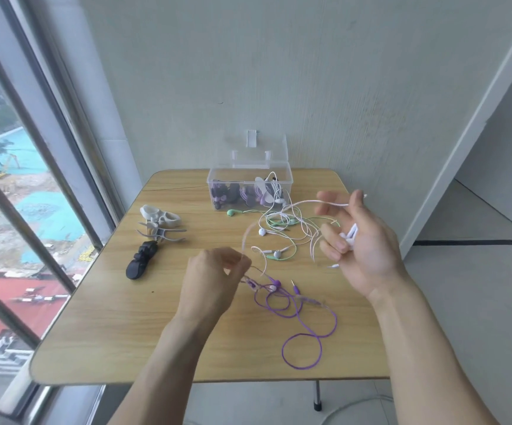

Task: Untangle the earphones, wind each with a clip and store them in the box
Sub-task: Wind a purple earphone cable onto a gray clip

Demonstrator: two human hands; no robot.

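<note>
Three clips lie left of one open box on the table, where the left hand pinches a pinkish cord and the right hand, fingers curled, holds a white clip.

**Colours & patterns on the table**

A light tan, wood-grain folding tabletop is seen. A purple earphone cable w/ purple buds is laid in loops. A mint-green earphone set & a white earphone set w/ grey-faced buds are seen tangled. A pale pink-white cord is also noted; blurred. A clear, colourless plastic box is filled w/ black, purple & white bundles. A white plastic clip, a grey clip & a black clip are shown. The wall is pale grey-green, faintly streaked.
</note>
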